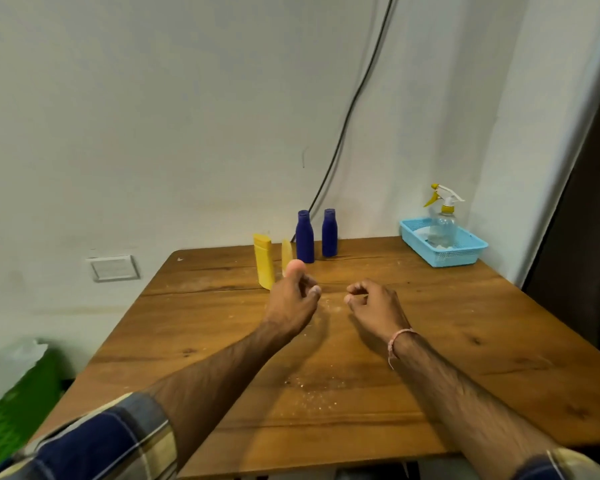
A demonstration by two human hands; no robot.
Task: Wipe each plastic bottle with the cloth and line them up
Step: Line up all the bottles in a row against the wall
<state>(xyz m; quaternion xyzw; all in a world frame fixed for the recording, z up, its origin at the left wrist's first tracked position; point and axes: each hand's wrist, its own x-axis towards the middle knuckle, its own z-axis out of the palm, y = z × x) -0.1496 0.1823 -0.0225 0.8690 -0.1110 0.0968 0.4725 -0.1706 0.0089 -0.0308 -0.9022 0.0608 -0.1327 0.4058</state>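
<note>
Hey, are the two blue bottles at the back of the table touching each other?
Apart. The head view shows a strip of wall and table between the left blue bottle and the right blue bottle.

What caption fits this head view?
Empty left hand and right hand hover over the wooden table, near two yellow bottles and two blue bottles.

We are finding open brown wooden tabletop (pixel 482 341) spreading across the lower and right-centre frame. At centre, a tall yellow plastic bottle (pixel 264 263), a slimmer yellow plastic bottle (pixel 286 251) and two dark blue plastic bottles (pixel 305 237) are crowding the far edge; a light blue plastic mesh basket (pixel 444 259) is occupying the far corner at frame right.
</note>
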